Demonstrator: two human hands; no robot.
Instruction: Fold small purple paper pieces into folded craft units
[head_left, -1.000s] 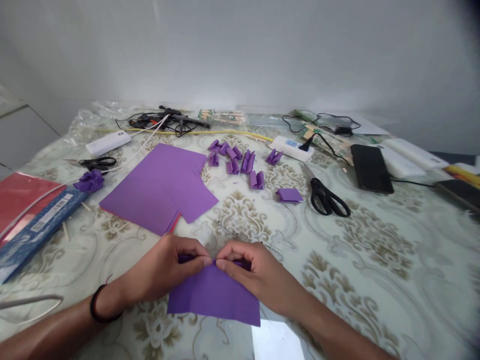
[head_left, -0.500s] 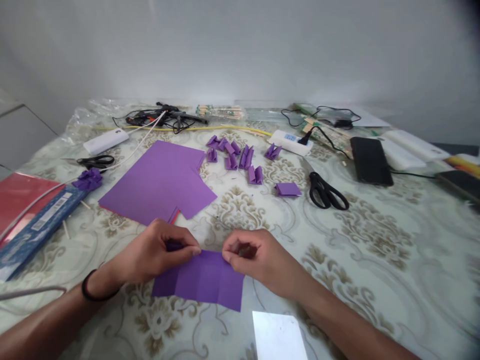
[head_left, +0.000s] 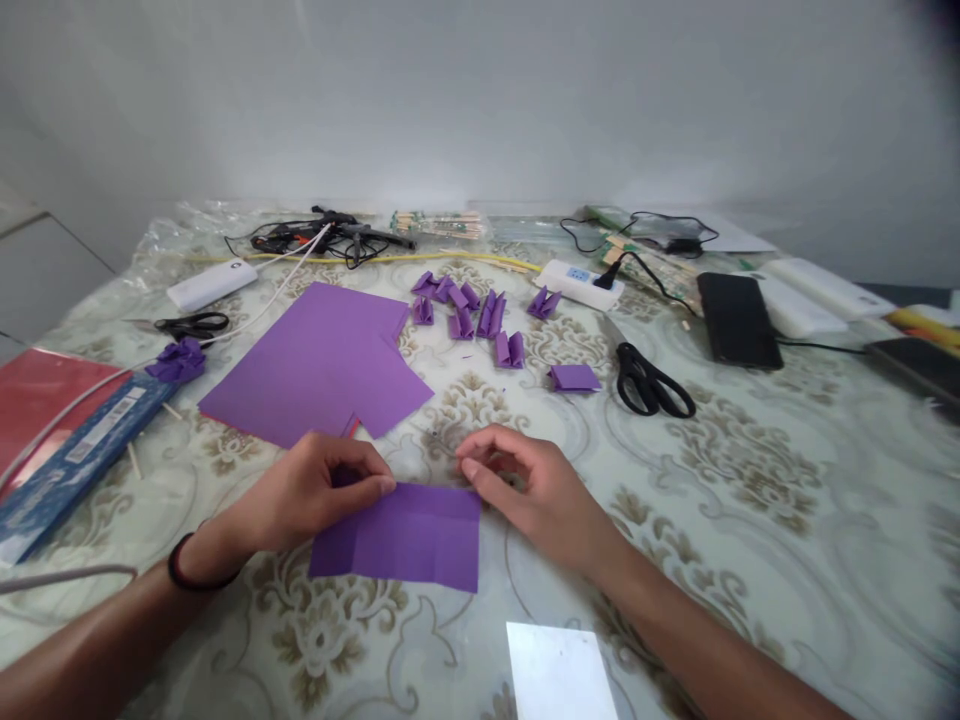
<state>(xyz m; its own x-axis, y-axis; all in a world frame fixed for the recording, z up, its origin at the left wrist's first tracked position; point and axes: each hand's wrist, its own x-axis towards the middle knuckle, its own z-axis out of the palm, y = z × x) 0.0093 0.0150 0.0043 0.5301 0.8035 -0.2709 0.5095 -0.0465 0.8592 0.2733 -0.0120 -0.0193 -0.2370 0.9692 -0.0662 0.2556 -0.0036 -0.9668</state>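
A creased purple paper (head_left: pixel 409 535) hangs between my hands, low in the middle of the view. My left hand (head_left: pixel 319 492) pinches its upper edge on the left side. At the paper's top right corner is my right hand (head_left: pixel 521 490), thumb and index finger apart, with nothing seen between them. Large purple sheets (head_left: pixel 315 360) lie flat beyond my left hand, a bit of red showing beneath. Several small folded purple pieces (head_left: pixel 491 313) sit in a group farther back, and a flat folded purple piece (head_left: pixel 574 377) lies to their right.
Black-handled scissors (head_left: pixel 651 385) lie at right, near a black phone (head_left: pixel 739 320) and a white power strip (head_left: pixel 579 285). A white card (head_left: pixel 561 670) is at the front edge. At left are a blue-and-red packet (head_left: pixel 94 440), a crumpled purple piece (head_left: pixel 178 360) and cables.
My right hand has let go of the paper's upper edge, its fingers parting as it moved slightly up and right. The paper has risen a little and looks more level.
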